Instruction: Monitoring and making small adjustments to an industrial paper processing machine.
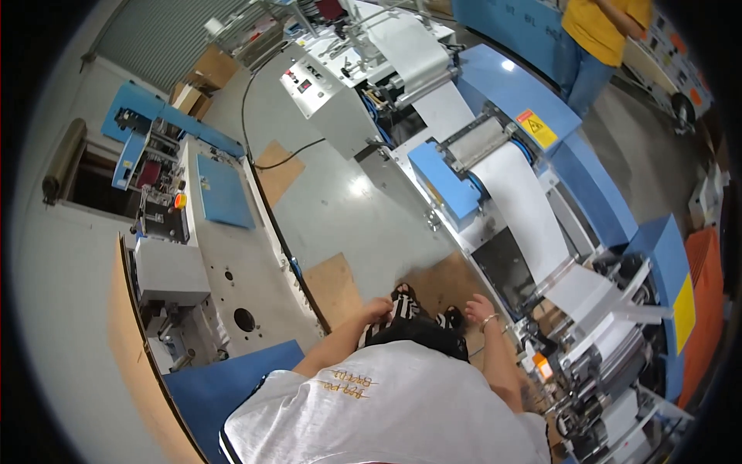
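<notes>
A smooth, broad white paper web (514,209) slants down through a long machine of blue-painted panels and bare metal (595,185) on the person's right. To the left lies a pale, flat metal machine bed (267,286) pierced by round holes. Tan cardboard sheets (334,286) lie on the glossy grey floor (340,205) between.

Both forearms reach forward. The right hand (479,308), below which a thin bracelet (489,319) circles the wrist, hangs near the long machine's edge, fingers loosely bent, apart. The left hand (378,309) curls beside striped black-and-white trousers (406,309); whether it grips anything, I cannot tell.
</notes>
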The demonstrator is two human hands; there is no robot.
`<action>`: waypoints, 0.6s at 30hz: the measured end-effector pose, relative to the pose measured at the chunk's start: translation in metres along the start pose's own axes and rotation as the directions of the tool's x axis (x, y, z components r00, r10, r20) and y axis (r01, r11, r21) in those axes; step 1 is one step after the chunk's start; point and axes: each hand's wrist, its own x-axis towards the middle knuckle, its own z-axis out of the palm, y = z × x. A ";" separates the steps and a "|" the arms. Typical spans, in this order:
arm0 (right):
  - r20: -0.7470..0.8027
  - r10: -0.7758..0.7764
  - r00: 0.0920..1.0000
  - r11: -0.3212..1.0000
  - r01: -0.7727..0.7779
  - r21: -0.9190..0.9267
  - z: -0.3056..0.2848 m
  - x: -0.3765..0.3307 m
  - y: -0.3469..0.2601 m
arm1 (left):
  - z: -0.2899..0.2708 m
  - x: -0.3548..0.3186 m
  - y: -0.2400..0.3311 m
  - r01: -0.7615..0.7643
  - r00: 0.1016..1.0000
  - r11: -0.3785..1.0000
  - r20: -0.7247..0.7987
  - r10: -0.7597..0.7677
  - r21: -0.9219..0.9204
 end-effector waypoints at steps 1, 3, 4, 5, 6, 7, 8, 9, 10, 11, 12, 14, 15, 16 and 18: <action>-0.048 -0.009 0.999 0.998 0.012 0.056 0.001 0.000 -0.008 | -0.012 0.010 0.014 0.027 0.999 0.998 0.043 -0.030 0.057; -0.110 -0.057 0.992 0.996 0.065 0.067 0.001 0.015 -0.022 | -0.046 0.051 0.056 -0.331 0.943 0.878 0.082 0.323 0.346; -0.121 -0.074 0.990 0.995 0.082 0.062 0.002 0.020 -0.023 | -0.063 0.065 0.079 -0.580 0.786 0.571 0.215 0.579 0.581; -0.155 -0.082 0.984 0.993 0.093 0.068 -0.003 0.023 -0.017 | -0.054 0.049 0.136 -0.495 0.858 0.754 0.105 0.503 0.431; -0.170 -0.088 0.981 0.988 0.108 0.110 -0.008 0.033 -0.004 | -0.048 0.026 0.203 -0.387 0.917 0.887 0.010 0.398 0.252; -0.162 -0.069 0.984 0.995 0.079 0.057 0.001 0.032 -0.002 | -0.073 0.041 0.239 -0.725 0.600 0.437 0.175 0.781 0.533; -0.201 -0.038 0.979 0.998 0.047 0.036 0.001 0.032 0.004 | -0.042 -0.027 0.323 -0.567 0.806 0.759 0.026 0.591 0.319; -0.162 -0.020 0.987 0.995 0.035 0.091 0.012 0.032 0.003 | -0.053 -0.046 0.373 -0.571 0.736 0.619 0.002 0.677 0.540; -0.112 0.001 0.994 0.990 0.015 0.137 0.027 0.030 0.004 | -0.088 -0.020 0.401 -0.733 0.348 0.291 -0.029 0.937 0.615; -0.156 -0.002 0.988 0.974 0.037 0.224 0.044 0.021 0.007 | -0.098 -0.020 0.447 -0.748 0.249 0.235 -0.067 0.966 0.620; -0.218 0.001 0.976 0.942 0.072 0.327 0.053 0.012 0.010 | -0.073 -0.070 0.490 -0.732 0.448 0.423 -0.091 0.890 0.534; -0.193 0.038 0.981 0.936 0.033 0.351 0.068 0.029 0.020 | -0.092 -0.061 0.545 -0.721 0.465 0.477 -0.159 0.871 0.502; -0.200 0.027 0.979 0.937 0.044 0.346 0.076 0.034 0.012 | -0.099 -0.050 0.562 -0.717 0.484 0.493 -0.157 0.861 0.493; -0.179 -0.034 0.983 0.958 0.083 0.274 0.083 0.038 0.004 | -0.109 -0.040 0.576 -0.712 0.502 0.509 -0.157 0.851 0.485; -0.142 -0.133 0.981 0.977 0.154 0.147 0.097 0.035 -0.004 | -0.105 -0.049 0.585 -0.542 0.618 0.524 -0.111 0.778 0.657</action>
